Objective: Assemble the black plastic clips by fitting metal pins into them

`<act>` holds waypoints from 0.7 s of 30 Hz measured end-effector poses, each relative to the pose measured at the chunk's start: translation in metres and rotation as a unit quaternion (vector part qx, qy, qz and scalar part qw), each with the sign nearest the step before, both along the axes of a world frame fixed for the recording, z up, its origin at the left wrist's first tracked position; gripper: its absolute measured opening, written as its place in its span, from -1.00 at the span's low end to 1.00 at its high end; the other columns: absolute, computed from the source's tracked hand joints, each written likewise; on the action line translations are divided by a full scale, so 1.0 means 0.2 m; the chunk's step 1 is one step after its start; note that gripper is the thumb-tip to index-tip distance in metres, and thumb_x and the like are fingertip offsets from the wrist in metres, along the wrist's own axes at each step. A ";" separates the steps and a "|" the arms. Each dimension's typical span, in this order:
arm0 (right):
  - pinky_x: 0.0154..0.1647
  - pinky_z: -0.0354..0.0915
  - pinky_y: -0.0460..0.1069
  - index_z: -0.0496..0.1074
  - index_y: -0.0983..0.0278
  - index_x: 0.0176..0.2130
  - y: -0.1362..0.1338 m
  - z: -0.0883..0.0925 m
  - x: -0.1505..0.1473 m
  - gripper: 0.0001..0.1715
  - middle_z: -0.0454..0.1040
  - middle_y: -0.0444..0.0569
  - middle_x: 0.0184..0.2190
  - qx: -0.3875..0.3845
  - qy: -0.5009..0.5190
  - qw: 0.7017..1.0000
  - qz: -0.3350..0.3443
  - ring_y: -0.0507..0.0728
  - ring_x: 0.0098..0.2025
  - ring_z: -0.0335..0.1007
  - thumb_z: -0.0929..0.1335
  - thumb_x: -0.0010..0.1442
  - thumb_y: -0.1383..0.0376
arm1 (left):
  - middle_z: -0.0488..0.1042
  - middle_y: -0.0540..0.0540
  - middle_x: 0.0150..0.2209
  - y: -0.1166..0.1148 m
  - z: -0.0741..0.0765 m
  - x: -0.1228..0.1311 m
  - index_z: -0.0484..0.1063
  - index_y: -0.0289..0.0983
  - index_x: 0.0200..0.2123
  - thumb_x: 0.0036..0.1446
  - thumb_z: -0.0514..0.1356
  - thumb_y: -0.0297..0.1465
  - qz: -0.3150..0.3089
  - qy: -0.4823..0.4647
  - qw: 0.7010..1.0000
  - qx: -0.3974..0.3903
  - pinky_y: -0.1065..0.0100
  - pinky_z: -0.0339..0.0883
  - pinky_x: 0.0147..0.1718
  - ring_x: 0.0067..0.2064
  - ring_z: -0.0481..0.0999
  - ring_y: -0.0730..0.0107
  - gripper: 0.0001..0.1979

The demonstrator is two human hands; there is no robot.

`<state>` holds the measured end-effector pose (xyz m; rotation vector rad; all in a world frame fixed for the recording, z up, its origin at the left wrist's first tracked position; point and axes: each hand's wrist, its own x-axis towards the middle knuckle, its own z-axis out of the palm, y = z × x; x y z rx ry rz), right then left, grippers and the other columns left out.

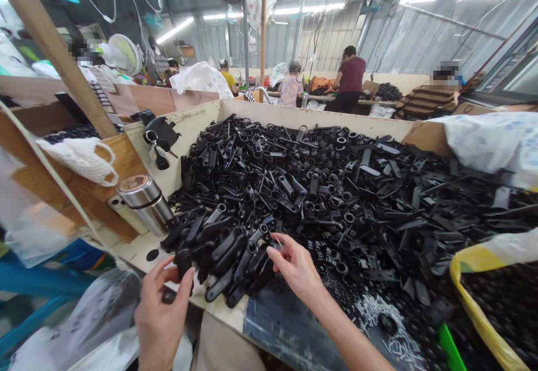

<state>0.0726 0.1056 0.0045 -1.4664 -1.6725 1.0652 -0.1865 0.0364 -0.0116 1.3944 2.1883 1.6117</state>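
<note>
My left hand [162, 309] is at the near edge of the workbench, its thumb and fingers closed around a dark black plastic part [184, 263]. Much of that part is hidden by the fingers and blends with the pile behind. My right hand [296, 267] pinches a small thin pin [279, 242] between thumb and forefinger. Just beyond and between the hands lie long black handle-like parts [229, 253], laid side by side. Behind them spreads a large heap of black plastic pieces with ring ends [286, 186].
Loose silvery pins [389, 326] lie at the lower right, near a green plastic edge [451, 348]. A yellow-rimmed bag [462, 287] holds black pieces. At left stand a steel flask [145, 203] and hanging keys [161, 160]. Several people work in the background.
</note>
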 end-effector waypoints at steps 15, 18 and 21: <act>0.03 0.43 0.15 0.53 0.26 0.08 0.34 0.11 -0.05 -0.72 0.62 -0.02 -0.14 0.066 -0.268 0.958 0.082 0.19 -0.08 0.57 0.42 0.39 0.27 | 0.61 -0.05 -0.32 0.35 0.20 0.09 0.57 -0.20 0.00 0.34 0.18 -0.30 -0.123 0.284 0.950 0.033 0.16 0.12 -0.18 -0.22 0.54 0.11 -0.75; 0.10 0.44 0.24 0.47 0.27 0.14 0.36 0.10 -0.08 -0.65 0.56 0.03 0.01 0.074 -0.319 0.936 0.129 0.23 0.02 0.54 0.43 0.42 0.21 | 0.61 -0.06 -0.32 0.34 0.21 0.09 0.58 -0.22 -0.03 0.36 0.17 -0.32 -0.121 0.280 0.951 0.039 0.16 0.13 -0.18 -0.21 0.53 0.10 -0.77; 0.09 0.45 0.23 0.50 0.28 0.08 0.36 0.11 -0.07 -0.71 0.56 0.02 0.01 0.086 -0.344 0.923 0.150 0.22 0.01 0.54 0.42 0.43 0.21 | 0.62 -0.07 -0.28 0.31 0.22 0.10 0.58 -0.20 -0.06 0.37 0.16 -0.32 -0.126 0.282 0.950 0.043 0.16 0.15 -0.17 -0.19 0.54 0.11 -0.79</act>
